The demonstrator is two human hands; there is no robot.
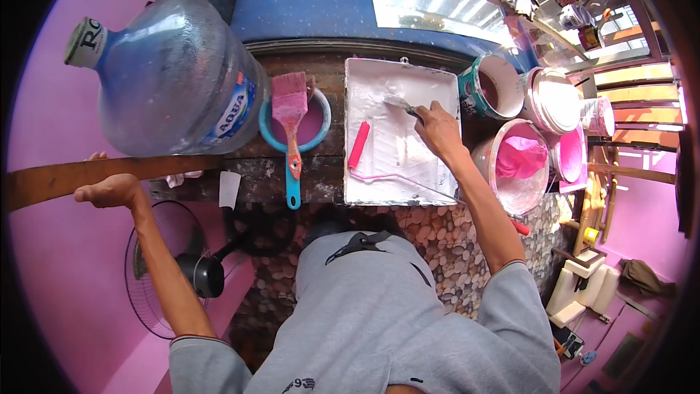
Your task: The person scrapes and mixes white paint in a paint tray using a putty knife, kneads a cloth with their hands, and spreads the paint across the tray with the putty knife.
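The fingers of the left hand (115,188) were bent under a wooden plank (153,170), tips showing past its far edge; how tightly they closed could not be told, as the plank hid part of them. Just beyond lay a big clear water bottle (171,76), tilted on its side with its capped neck pointing left. To its right on the dark desk (324,175), a wide brush (290,106) with pink bristles rested across a blue-rimmed bowl (266,131), its blue handle end reaching over the near edge. Next came a white tray (401,179) smeared with paint, where a small pink roller (359,144) lay at the left, its wire running rightward beneath the forearm. Farther in, a scraper (398,103) touched or hovered just over the tray, its handle held in the closed fingers of the right hand (439,131). At the far right a green-and-white tub (475,91) stood near a pail (503,193) containing something bright pink.
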